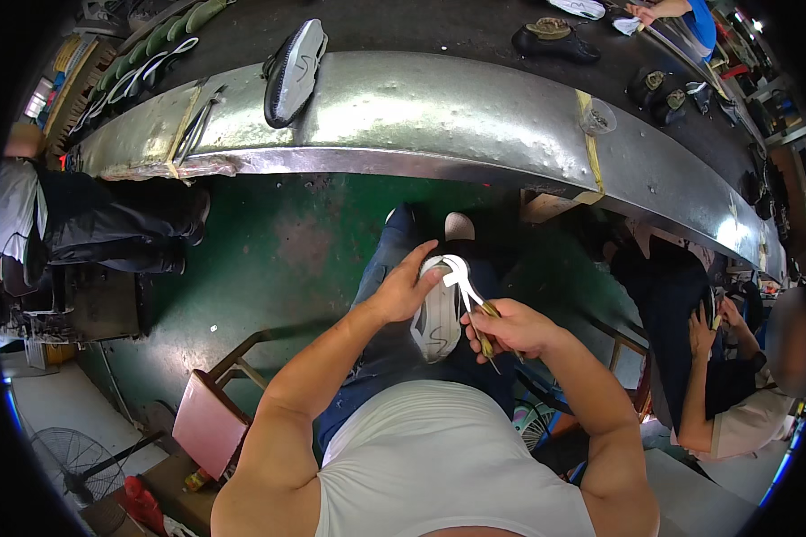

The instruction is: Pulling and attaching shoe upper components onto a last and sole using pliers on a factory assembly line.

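A white and grey shoe (437,327) with a dark curved line on it rests across my lap. My left hand (408,285) grips its far end, with the thumb over the top and the fingers along the outer side. White bands (457,270) curl up from that end and run down toward my right hand (517,328). That hand is closed around a slim yellow-handled tool (485,345) beside the shoe's right edge. Thin metal tips poke out below the fingers. The tool's exact kind and where it meets the bands are too small to make out.
A metal-edged bench (403,112) curves across in front, with a dark and white shoe (295,73), a long metal tool (197,125) and a clear cup (597,116) on it. Co-workers sit left and right. A pink stool (208,423) and a fan (72,465) stand lower left.
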A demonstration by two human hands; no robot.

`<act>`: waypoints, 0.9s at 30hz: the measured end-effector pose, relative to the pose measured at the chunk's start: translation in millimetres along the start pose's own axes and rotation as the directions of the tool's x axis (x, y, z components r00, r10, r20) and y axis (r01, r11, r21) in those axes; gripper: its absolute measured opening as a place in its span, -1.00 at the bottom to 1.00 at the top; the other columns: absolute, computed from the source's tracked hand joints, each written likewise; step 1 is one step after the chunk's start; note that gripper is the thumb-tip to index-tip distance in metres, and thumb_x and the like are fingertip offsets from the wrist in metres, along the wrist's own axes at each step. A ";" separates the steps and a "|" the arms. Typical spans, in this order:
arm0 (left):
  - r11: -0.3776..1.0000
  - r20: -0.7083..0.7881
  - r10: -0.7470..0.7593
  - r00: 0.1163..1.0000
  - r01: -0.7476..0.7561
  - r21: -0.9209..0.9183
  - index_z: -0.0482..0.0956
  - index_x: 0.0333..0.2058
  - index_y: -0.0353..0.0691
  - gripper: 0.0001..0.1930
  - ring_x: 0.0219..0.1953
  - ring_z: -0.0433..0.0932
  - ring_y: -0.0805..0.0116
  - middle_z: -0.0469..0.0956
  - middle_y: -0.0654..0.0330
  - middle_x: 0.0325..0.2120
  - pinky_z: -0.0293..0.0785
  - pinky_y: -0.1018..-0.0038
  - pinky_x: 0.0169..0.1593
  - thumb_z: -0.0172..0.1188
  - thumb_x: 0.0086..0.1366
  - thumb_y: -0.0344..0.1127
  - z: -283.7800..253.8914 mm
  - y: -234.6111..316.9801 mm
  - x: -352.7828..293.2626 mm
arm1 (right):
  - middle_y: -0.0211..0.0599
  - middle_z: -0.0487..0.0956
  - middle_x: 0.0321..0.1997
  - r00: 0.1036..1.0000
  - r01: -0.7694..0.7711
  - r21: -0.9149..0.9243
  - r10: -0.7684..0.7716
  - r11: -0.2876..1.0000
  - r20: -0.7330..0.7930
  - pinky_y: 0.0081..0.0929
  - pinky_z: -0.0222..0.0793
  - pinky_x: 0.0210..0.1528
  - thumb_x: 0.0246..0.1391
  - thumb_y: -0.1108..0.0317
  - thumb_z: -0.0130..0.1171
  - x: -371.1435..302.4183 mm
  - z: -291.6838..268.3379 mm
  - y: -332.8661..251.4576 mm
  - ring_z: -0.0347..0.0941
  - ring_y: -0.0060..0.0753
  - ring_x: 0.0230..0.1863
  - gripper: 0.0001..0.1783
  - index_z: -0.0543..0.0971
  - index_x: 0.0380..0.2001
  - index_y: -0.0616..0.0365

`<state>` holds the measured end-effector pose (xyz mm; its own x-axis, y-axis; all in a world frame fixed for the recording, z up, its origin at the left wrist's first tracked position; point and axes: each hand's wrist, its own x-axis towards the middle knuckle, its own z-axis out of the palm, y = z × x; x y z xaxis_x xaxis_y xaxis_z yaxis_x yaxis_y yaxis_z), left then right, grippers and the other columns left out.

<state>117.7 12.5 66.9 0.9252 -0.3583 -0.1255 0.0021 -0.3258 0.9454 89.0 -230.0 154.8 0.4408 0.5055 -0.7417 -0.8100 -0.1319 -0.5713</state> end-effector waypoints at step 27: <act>0.861 0.131 -0.012 0.991 0.077 -0.503 0.26 0.34 -0.13 -0.41 0.14 0.43 0.35 0.45 0.09 0.15 0.35 0.42 0.23 0.21 0.38 -0.37 -10.1 -4.3 -31.8 | 0.10 0.60 -0.23 0.700 0.111 -0.947 -0.701 0.300 -0.140 -0.02 0.50 -0.24 0.23 0.34 0.12 10.2 30.1 89.0 0.58 0.18 -0.25 -0.76 0.46 -0.14 0.30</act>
<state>92.0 34.1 69.9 0.8671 -0.4661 -0.1756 0.2645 0.1322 0.9553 9.8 -210.9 107.0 0.9301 0.3268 -0.1677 0.1722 -0.7911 -0.5869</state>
